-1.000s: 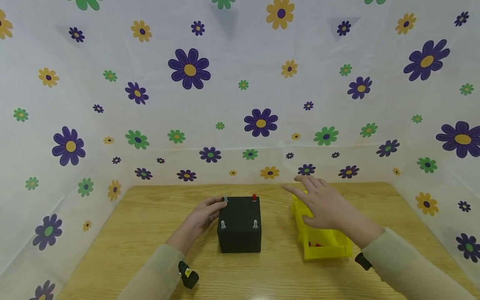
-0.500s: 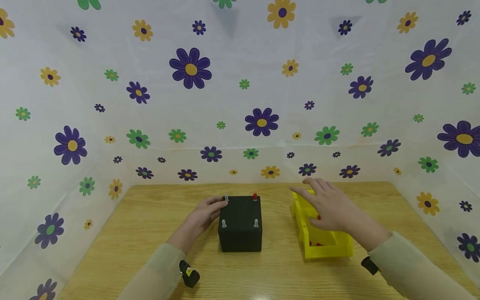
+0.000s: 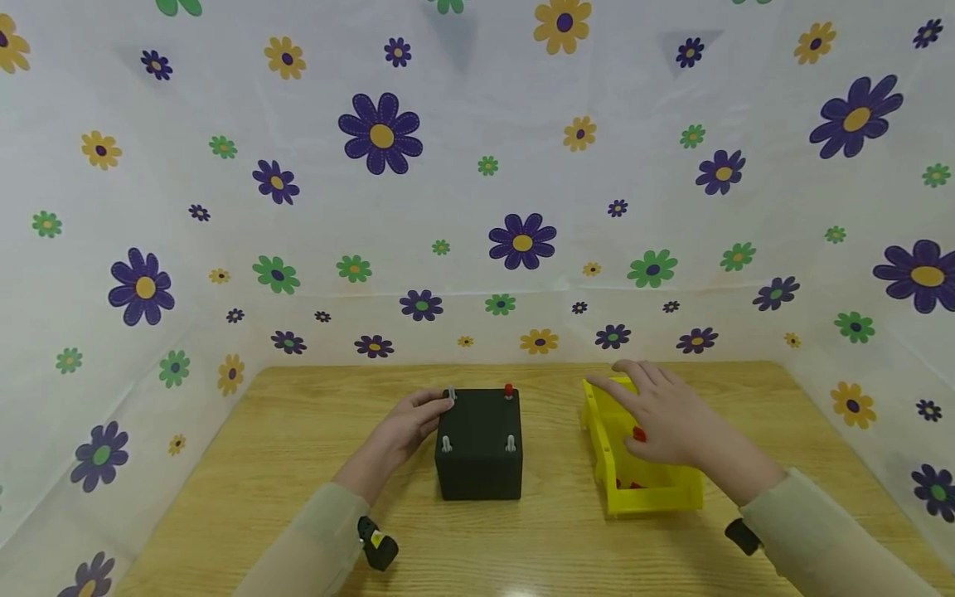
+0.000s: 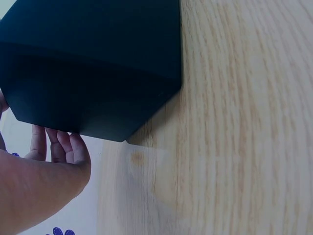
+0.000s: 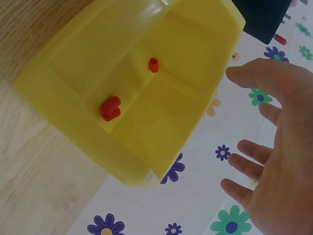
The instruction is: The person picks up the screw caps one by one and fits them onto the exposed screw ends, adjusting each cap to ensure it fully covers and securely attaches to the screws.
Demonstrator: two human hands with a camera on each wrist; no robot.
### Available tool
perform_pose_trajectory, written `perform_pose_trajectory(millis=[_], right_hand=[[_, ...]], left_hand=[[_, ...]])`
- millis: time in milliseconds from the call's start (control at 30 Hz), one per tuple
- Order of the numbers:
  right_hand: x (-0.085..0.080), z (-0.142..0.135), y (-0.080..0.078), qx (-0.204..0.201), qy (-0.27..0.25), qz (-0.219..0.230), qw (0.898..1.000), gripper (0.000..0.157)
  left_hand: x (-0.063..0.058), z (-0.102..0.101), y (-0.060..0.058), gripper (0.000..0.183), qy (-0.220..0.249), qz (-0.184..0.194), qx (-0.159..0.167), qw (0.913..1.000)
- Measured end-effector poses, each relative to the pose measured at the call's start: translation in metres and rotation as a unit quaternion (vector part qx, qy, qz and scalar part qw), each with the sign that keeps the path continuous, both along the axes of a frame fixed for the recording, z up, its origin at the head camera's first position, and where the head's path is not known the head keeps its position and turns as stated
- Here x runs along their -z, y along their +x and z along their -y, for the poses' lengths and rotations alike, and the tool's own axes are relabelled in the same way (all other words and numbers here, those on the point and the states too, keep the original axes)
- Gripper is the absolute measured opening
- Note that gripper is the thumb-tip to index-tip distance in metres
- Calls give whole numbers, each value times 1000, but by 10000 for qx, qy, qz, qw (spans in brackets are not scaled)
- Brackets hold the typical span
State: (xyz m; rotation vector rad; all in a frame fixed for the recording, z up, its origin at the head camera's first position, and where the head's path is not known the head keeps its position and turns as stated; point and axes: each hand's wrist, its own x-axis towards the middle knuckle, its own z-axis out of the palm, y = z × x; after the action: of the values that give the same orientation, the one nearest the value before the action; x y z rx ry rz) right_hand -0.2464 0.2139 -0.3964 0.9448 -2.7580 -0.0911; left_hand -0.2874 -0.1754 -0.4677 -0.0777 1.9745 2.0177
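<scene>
A black box [image 3: 479, 448] stands on the table with upright metal posts near its top corners; the back right post carries a red cap [image 3: 509, 389]. My left hand [image 3: 406, 429] holds the box at its back left corner, thumb at the post there and fingers reaching behind. In the left wrist view the fingers [image 4: 58, 147] show past the box's far edge. Over the yellow bin [image 3: 656, 500] hovers my right hand [image 3: 664, 419], fingers spread and holding nothing. Inside the bin lie small red caps, a pair [image 5: 111, 108] together and a single one [image 5: 153, 65] apart.
The wooden table [image 3: 313, 464] is bounded by a white flower-print sheet [image 3: 448, 199] at the back and sides. Black wrist-camera mounts [image 3: 378, 545] hang below both forearms. Bin and box stand a gap apart.
My right hand has shifted slightly right and down over the bin, showing more of its inside and a red cap. My left hand and the box stay in place.
</scene>
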Motion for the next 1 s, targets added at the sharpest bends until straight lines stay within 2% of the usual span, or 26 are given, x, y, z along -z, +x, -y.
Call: perform_pose_trajectory(millis=[500, 1000], right_hand=[[12, -9, 4, 163, -126, 154, 9997, 81], [23, -13, 4, 235, -371, 70, 9990, 73]], left_hand=[[-2, -1, 1, 51, -4, 54, -76, 10000], [-3, -2, 1, 51, -54, 59, -58, 10000]])
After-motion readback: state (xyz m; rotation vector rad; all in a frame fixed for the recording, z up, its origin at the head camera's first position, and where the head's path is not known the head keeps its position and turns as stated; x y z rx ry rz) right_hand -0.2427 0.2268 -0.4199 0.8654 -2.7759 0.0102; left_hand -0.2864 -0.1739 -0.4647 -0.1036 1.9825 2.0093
